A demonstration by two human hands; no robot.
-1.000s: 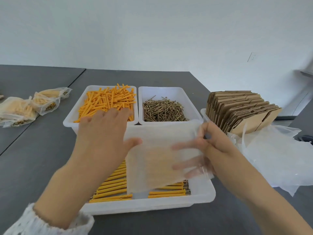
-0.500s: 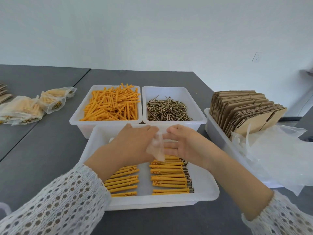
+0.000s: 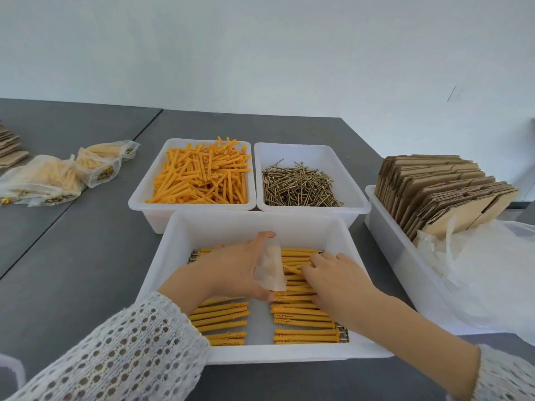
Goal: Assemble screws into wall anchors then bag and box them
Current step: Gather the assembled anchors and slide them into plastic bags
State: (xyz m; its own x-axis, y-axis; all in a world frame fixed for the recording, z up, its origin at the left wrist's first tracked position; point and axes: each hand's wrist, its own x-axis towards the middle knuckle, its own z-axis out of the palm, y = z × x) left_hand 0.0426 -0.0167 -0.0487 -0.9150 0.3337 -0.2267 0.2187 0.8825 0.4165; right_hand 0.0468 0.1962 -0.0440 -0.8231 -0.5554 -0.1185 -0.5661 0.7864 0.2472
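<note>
Screw-and-anchor sets (image 3: 304,316) lie in two neat rows in the near white tray (image 3: 367,287), at the middle of the grey surface (image 3: 86,270); screw heads show at the row ends, so these look already assembled. Left hand (image 3: 231,270) holds a small clear bag (image 3: 270,269) between thumb and fingers, just over the middle of the tray. Right hand (image 3: 333,273) rests on the right-hand row with fingers curled down over several sets; whether it has any actually gripped cannot be told. Judged step: gathering a batch to go into the bag. Done so far: a fair stock of assembled sets in the near tray, and a few filled bags (image 3: 58,178) lying at the far left of the surface. Left to do: the far left tray still holds a heap of loose orange anchors (image 3: 202,178), and the far right tray a pile of loose screws (image 3: 298,183), so much assembly remains. Most of the assembled sets are not yet bagged. Flat folded cardboard boxes (image 3: 440,192) stand on edge in the bin at the right, none seen made up, with spare clear bags (image 3: 486,270) piled beside them; boxing appears not begun. A few more flat cardboard pieces (image 3: 10,149) lie at the far left edge. Estimate: early to middle of the task.
</note>
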